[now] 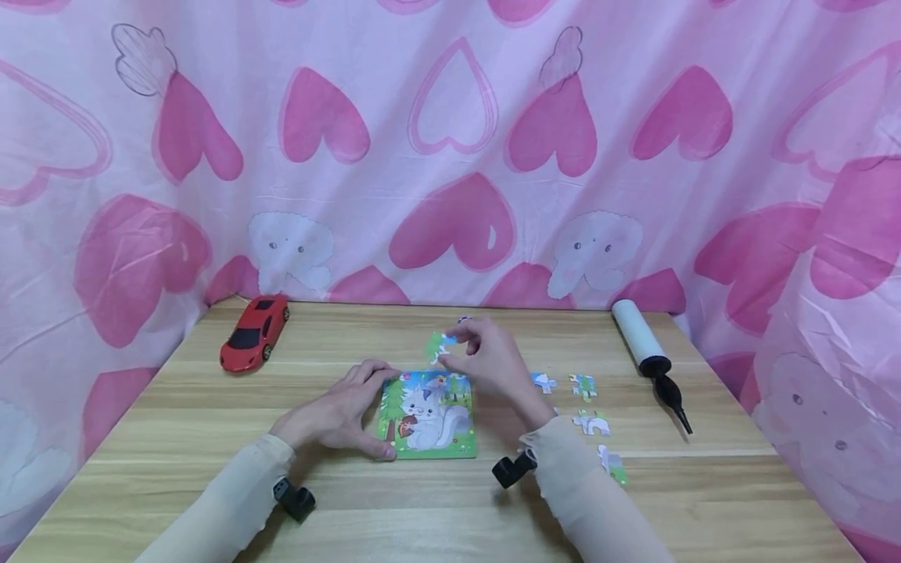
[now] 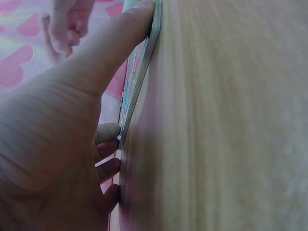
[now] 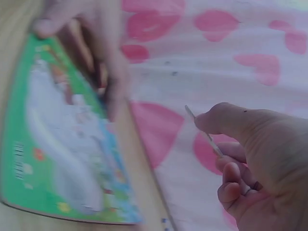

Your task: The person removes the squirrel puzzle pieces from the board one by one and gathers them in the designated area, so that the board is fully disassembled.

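Note:
A thin picture board [image 1: 436, 418] showing a white squirrel with a nut lies flat at the middle of the table. My left hand [image 1: 345, 414] holds it by its left side, thumb at the near corner and fingers at the far one. In the left wrist view the board [image 2: 142, 72] is seen edge-on under the thumb. Beyond its far edge, my right hand [image 1: 493, 363] pinches a jigsaw piece [image 1: 436, 346] of green, white and blue between thumb and fingers. The right wrist view has that piece [image 3: 208, 134] edge-on, raised off the table.
Several loose jigsaw pieces [image 1: 593, 423] lie to the right, some partly hidden by the right forearm. A red toy car [image 1: 256, 332] stands at the back left. A white hand pump [image 1: 640, 336] with a black nozzle lies at the back right. A pink heart-print curtain [image 1: 450, 219] hangs behind.

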A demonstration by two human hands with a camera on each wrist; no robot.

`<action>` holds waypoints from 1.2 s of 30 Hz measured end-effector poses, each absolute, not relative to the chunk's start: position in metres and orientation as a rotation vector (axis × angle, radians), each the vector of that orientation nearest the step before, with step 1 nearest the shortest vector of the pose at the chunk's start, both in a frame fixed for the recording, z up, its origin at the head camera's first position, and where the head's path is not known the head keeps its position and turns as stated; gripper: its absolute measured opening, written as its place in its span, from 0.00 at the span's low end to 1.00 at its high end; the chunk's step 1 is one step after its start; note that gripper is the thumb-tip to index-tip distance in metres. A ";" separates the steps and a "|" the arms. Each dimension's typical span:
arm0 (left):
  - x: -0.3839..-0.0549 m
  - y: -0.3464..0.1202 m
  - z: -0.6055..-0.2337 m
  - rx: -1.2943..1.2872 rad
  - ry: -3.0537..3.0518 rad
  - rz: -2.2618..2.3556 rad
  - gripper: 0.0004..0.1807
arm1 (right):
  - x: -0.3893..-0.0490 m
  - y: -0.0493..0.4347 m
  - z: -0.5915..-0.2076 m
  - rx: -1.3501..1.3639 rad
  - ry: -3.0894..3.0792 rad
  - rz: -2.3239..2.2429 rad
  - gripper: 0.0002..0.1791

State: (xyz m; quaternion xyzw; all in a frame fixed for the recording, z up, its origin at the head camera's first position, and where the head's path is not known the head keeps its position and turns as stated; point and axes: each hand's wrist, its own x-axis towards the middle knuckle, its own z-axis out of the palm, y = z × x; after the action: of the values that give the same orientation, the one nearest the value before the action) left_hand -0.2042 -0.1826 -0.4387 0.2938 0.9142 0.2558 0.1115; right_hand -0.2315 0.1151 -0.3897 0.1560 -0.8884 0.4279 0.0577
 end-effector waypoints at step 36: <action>-0.203 -0.182 -0.438 0.852 2.678 0.771 0.71 | -0.235 0.226 -0.383 0.649 -2.720 1.160 0.22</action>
State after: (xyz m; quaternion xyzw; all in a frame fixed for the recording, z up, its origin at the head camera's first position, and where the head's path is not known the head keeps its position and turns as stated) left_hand -0.2026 -0.1823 -0.4382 0.2906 0.9130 0.2629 0.1136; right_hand -0.2355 0.2261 -0.3826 0.2141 -0.8970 0.3825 0.0570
